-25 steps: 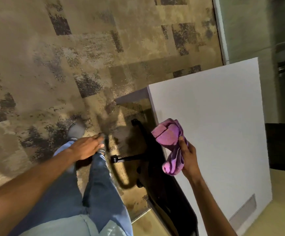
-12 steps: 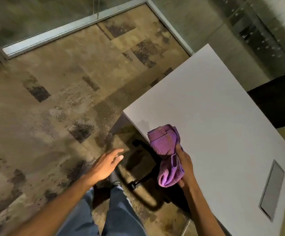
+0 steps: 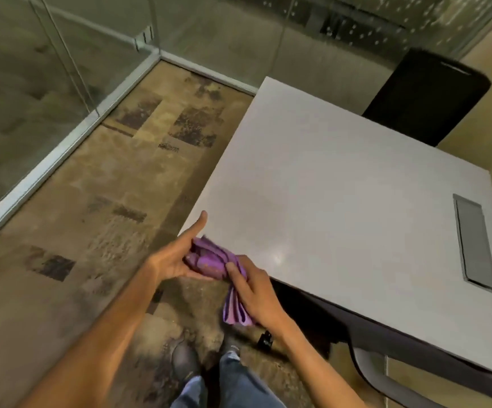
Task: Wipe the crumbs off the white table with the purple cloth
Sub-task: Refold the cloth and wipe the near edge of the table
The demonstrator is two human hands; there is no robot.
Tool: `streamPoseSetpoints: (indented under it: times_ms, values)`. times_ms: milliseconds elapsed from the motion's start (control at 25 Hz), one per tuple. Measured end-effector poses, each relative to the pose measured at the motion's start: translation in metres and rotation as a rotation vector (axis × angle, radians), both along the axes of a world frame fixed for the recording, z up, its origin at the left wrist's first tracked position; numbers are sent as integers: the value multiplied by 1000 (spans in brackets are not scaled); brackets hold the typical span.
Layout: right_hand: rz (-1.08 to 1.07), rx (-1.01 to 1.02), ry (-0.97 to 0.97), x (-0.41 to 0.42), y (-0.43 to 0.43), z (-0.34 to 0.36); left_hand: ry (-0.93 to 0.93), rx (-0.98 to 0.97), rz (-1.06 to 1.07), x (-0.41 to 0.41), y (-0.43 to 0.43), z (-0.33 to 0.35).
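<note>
The purple cloth (image 3: 212,262) is bunched up at the near left corner of the white table (image 3: 342,201). Both of my hands hold it. My left hand (image 3: 177,254) cups the upper bunch from the left, with its thumb raised against the table's edge. My right hand (image 3: 253,293) grips the lower part, and a folded tail of cloth hangs down below that hand. The cloth sits just off the table's corner, above the floor. I see no crumbs on the tabletop in this blurred view.
A grey cable hatch (image 3: 474,242) is set in the table's right side. A black chair (image 3: 424,95) stands behind the table's far edge. Glass walls with metal frames (image 3: 62,142) bound the carpet to the left. My legs and shoes (image 3: 209,372) are below.
The view has swung up and right across the table. My left hand rose from beside my leg and took hold of the cloth, which only my right hand held before.
</note>
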State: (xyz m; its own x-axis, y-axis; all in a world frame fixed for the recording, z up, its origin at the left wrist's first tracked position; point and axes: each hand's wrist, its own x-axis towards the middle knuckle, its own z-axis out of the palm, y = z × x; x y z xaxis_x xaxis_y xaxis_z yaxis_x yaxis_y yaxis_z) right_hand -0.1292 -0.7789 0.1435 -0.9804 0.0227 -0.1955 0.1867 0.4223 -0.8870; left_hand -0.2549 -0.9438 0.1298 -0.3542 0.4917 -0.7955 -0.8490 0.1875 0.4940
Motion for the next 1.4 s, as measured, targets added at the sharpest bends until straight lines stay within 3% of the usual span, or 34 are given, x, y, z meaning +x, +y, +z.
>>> streamPoseSetpoints:
  times_ms: [160, 280, 440, 520, 600, 720, 800, 880, 960, 1240, 1400]
  values:
    - [155, 271, 172, 6, -7, -25, 49, -22, -320, -17, 9, 0]
    - [136, 256, 175, 13, 4, -42, 322, -198, -378, -23, 26, -4]
    - [113, -27, 80, 23, 29, -51, 391, -234, -617, -33, 51, -8]
    - [-25, -281, -28, 22, 42, -51, 378, -334, -694, -41, 60, -19]
    - [-134, -374, -152, 19, 54, -53, 346, -397, -731, -44, 74, -25]
    - [-137, -127, -241, 15, 50, -63, 312, -363, -736, -45, 97, -25]
    - [-248, 30, -271, 15, 38, -72, 276, -351, -703, -49, 111, -28]
    - [-372, 63, -317, 17, 23, -79, 229, -347, -684, -50, 124, -34]
    - [-518, -39, -362, 14, 14, -79, 203, -339, -683, -52, 135, -41]
    - [-918, -706, -554, 7, -4, -90, 133, -183, -716, -67, 128, -54]
    - [-1053, -975, -475, -4, -11, -96, 148, -111, -789, -69, 122, -63]
